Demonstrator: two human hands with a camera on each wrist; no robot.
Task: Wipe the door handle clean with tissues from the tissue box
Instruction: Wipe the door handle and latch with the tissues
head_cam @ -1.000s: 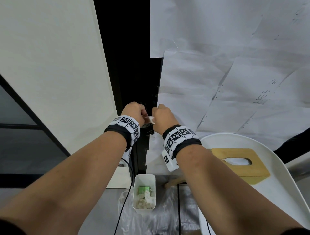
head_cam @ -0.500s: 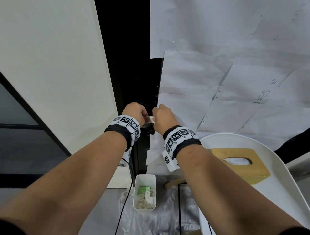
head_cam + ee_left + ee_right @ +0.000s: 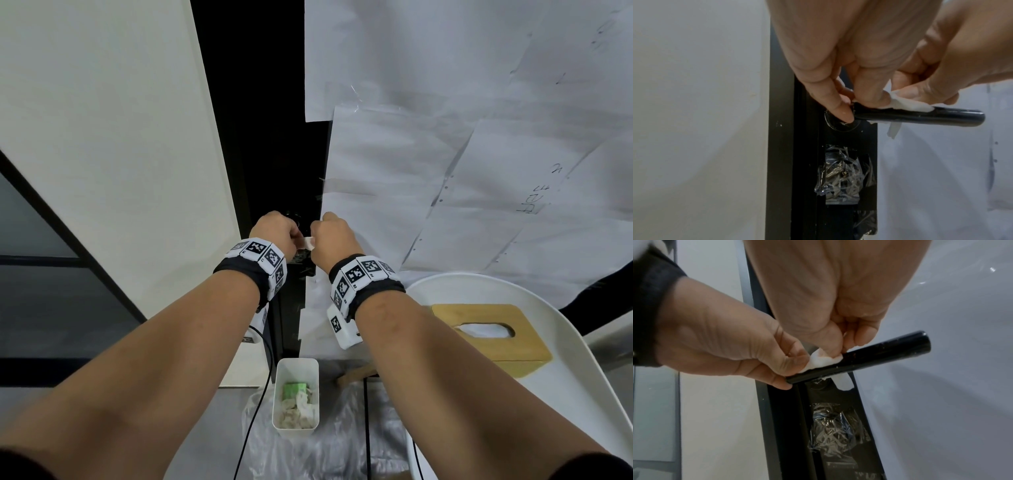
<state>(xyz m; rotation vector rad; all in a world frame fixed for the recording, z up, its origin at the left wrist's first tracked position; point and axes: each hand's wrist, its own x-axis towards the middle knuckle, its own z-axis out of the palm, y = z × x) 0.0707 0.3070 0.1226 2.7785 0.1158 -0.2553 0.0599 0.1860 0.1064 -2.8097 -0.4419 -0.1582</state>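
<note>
The black door handle (image 3: 931,119) sticks out to the right from the dark door edge. A small white tissue (image 3: 908,105) lies folded over its top, near the root. My left hand (image 3: 857,104) grips the handle's root end between thumb and fingers, beside the tissue. My right hand (image 3: 846,344) pinches the tissue (image 3: 822,360) against the handle (image 3: 879,353). In the head view the two hands, left (image 3: 274,233) and right (image 3: 334,240), meet with the tissue (image 3: 309,242) between them and hide the handle. The tissue box (image 3: 489,337) with a wooden lid stands to the right.
The tissue box rests on a white rounded tray table (image 3: 582,394). Below the hands a white bin (image 3: 296,425) holds crumpled tissues, on clear plastic sheeting (image 3: 342,445). Paper sheets (image 3: 445,171) cover the door. Crinkled clear tape (image 3: 842,175) covers the lock under the handle.
</note>
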